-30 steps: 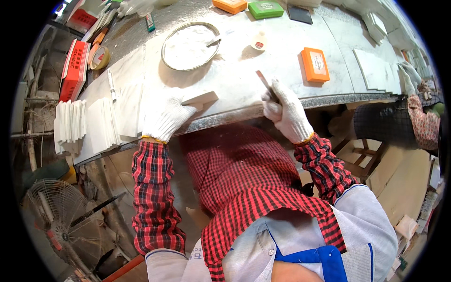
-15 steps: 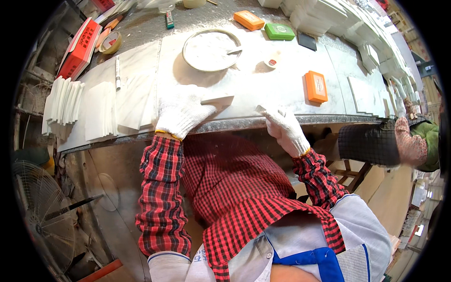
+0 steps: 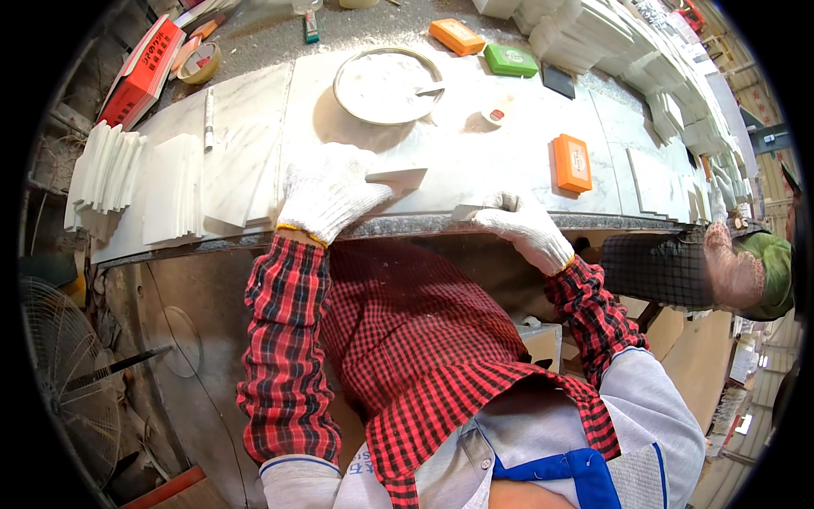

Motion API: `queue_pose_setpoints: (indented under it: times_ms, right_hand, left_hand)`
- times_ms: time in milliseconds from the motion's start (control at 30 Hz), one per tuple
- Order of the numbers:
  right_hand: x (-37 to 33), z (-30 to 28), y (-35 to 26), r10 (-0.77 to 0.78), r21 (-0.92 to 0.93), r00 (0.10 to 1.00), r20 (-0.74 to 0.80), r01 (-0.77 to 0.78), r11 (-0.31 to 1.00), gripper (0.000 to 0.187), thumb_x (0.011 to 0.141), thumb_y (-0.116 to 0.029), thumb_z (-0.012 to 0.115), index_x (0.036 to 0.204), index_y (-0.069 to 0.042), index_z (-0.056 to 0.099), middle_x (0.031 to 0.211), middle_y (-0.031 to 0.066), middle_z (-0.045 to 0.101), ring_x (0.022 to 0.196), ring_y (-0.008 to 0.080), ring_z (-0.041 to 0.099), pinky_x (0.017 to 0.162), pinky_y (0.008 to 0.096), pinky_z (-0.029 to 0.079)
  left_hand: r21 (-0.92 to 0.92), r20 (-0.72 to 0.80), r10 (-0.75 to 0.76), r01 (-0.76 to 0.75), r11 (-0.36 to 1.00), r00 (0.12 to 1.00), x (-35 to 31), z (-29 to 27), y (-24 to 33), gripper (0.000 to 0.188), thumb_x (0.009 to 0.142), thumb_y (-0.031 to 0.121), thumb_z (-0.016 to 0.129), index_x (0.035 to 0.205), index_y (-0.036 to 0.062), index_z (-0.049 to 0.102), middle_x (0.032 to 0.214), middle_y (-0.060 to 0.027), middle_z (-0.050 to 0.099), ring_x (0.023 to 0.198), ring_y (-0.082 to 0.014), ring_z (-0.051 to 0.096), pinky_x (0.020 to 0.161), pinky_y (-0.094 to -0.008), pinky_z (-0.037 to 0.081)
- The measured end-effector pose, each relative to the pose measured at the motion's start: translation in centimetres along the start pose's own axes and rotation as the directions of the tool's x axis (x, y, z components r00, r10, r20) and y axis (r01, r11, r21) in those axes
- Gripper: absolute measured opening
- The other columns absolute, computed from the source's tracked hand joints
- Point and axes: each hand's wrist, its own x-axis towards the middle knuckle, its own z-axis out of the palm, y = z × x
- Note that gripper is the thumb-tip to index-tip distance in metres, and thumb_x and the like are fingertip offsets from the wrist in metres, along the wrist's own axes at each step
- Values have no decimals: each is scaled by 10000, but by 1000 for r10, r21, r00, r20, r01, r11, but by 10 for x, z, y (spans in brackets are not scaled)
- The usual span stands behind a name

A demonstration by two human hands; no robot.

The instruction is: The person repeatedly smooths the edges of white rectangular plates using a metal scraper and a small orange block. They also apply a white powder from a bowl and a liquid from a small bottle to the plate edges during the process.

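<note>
White knit gloves (image 3: pixel 332 191), yellow edging (image 3: pixel 298 232). Red-black plaid sleeve covers (image 3: pixel 287 356), red-black checked apron (image 3: pixel 432 327). Grey shirt (image 3: pixel 649 403), blue collar (image 3: pixel 589 477).

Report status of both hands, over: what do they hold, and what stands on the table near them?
Left hand: holding flat pale piece. Right hand: holding small flat piece. Farther back: round bowl, orange box.

Pretty clearly a workshop, stone or tile type: thin white slabs (image 3: pixel 174 191) stacked at the left of a long marble-look bench (image 3: pixel 543 110), more white pieces (image 3: pixel 585 34) piled far right. Plus there's a big caged fan (image 3: pixel 72 373) near left and another person (image 3: pixel 657 271) over on the right.
</note>
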Motion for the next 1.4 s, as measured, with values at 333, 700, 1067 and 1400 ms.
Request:
queue_pose_setpoints:
  times_ms: [333, 700, 1067, 1400]
  right_hand:
    - [17, -7, -37, -18, -228, 996, 91, 39, 973, 299, 860, -226, 808, 1008, -18, 653, 855, -14, 614, 779, 55, 543, 687, 225, 454]
    - [93, 1, -76, -364, -521, 877, 315, 480, 706, 381, 1016, -354, 637, 879, -5, 703, 738, 16, 609, 700, 81, 531, 641, 254, 448]
    - [112, -12, -85, -237, -553, 808, 540, 553, 623, 302, 963, -325, 712, 851, -45, 706, 667, 6, 565, 636, 118, 509, 618, 313, 458]
    - [21, -69, -51, -48, -484, 968, 248, 166, 859, 224, 921, -247, 764, 870, -34, 717, 738, -29, 604, 697, 67, 547, 632, 241, 448]
  left_hand:
    - [5, -10, -2, 2, 1000, 1000, 0, 4, 1, 418, 806, 553, 723, 928, 158, 781, 829, -88, 723, 762, -273, 710, 698, -411, 562]
    - [-5, -62, -2, 1, 1000, 998, -2, 3, 4, 348, 767, 498, 768, 933, 192, 782, 814, -77, 716, 760, -271, 706, 678, -413, 561]
    - [27, -113, -1, 4, 1000, 994, -8, 10, 3, 376, 742, 507, 784, 898, 165, 782, 796, -92, 715, 726, -271, 702, 665, -400, 560]
    - [42, -87, -51, 55, 998, 995, -4, 8, 2, 550, 741, 615, 775, 820, 72, 746, 731, -111, 686, 657, -265, 685, 596, -384, 546]
